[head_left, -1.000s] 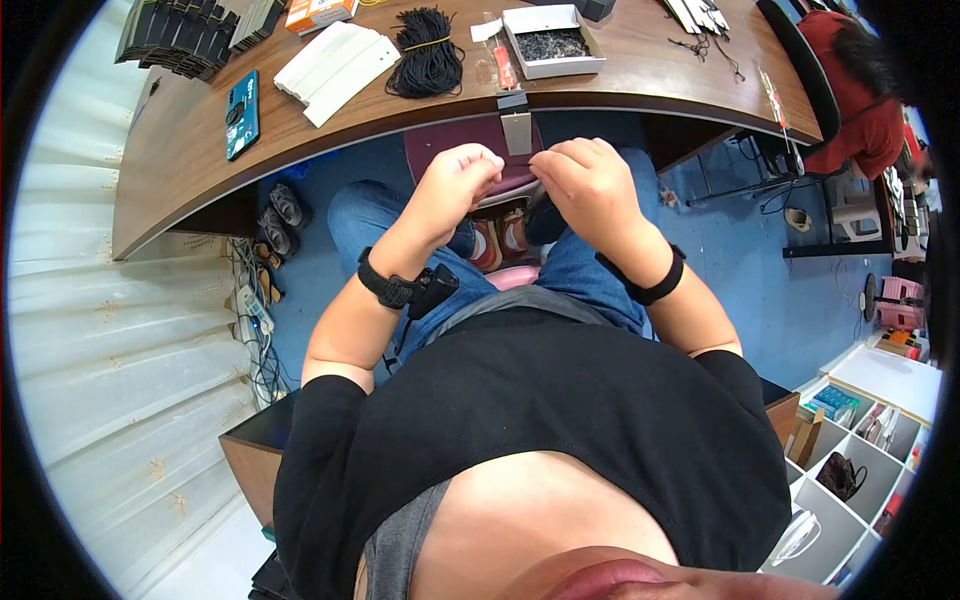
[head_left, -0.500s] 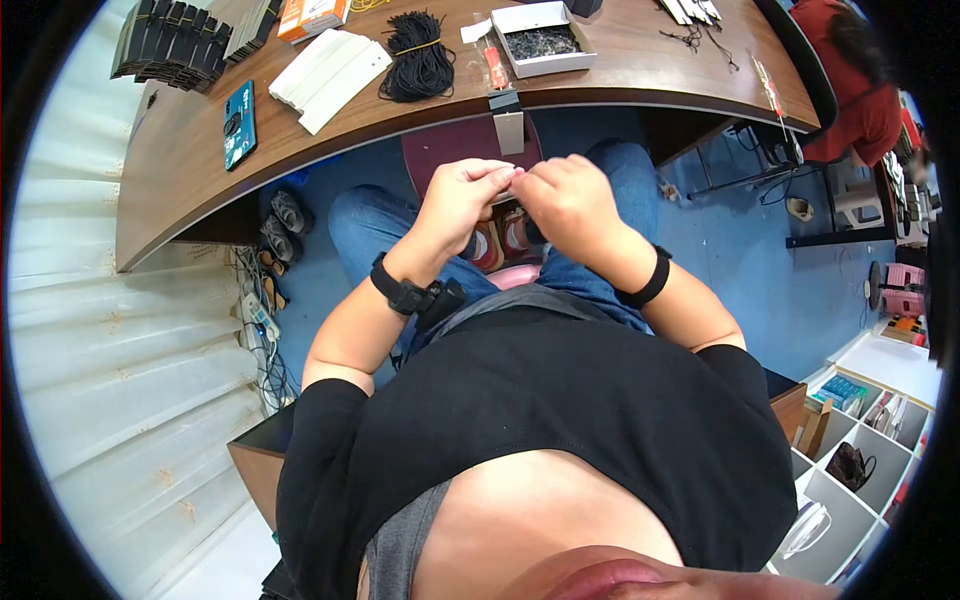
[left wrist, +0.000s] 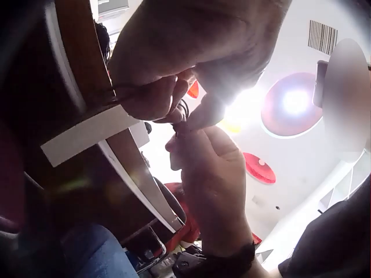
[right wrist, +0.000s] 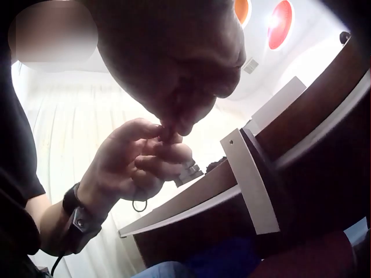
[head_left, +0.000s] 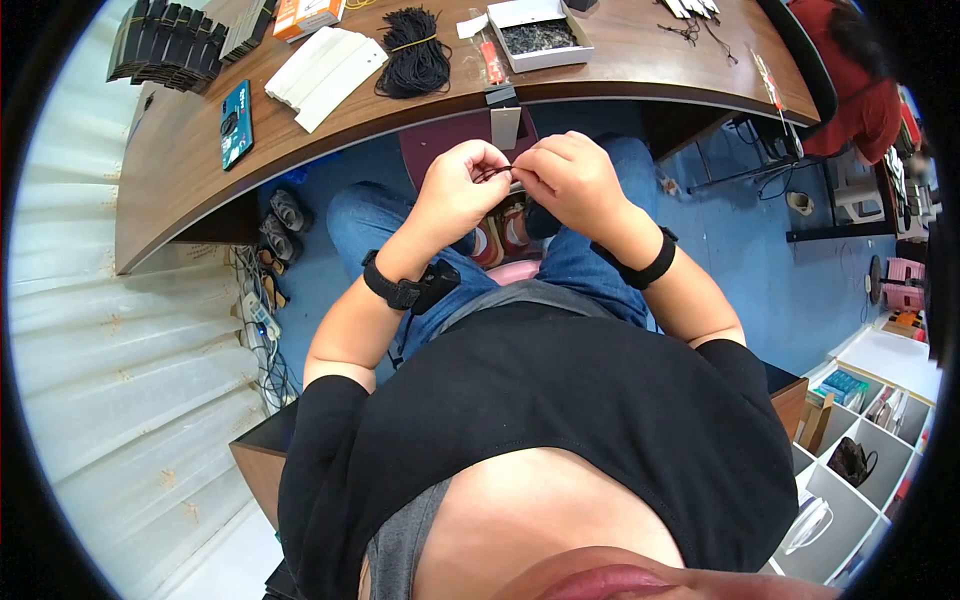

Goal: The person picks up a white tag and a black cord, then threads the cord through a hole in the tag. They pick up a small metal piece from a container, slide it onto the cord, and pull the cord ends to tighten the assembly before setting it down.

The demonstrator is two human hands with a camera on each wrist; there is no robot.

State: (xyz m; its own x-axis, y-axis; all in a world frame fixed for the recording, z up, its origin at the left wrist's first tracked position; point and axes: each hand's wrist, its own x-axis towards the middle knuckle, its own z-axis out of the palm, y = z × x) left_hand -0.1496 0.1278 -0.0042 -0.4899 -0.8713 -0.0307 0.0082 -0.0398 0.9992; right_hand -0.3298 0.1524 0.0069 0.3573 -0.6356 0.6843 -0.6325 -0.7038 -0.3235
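Observation:
In the head view a thin black cord runs between the two hands, above the lap. My left hand pinches it with curled fingers; my right hand pinches its other end, fingertips almost touching the left ones. The left wrist view shows small dark loops of the cord between the fingertips. In the right wrist view a loop of cord hangs below the left hand. The pinched part is mostly hidden by the fingers.
On the wooden table lie a black cord bundle, white strips, a blue package and a white box of small dark pieces. A pale bracket juts from its edge. A person in red sits at right.
Both hands have drawn together from a second ago, and over the last half second rose slightly toward the table. Dark cord now shows between the fingers.

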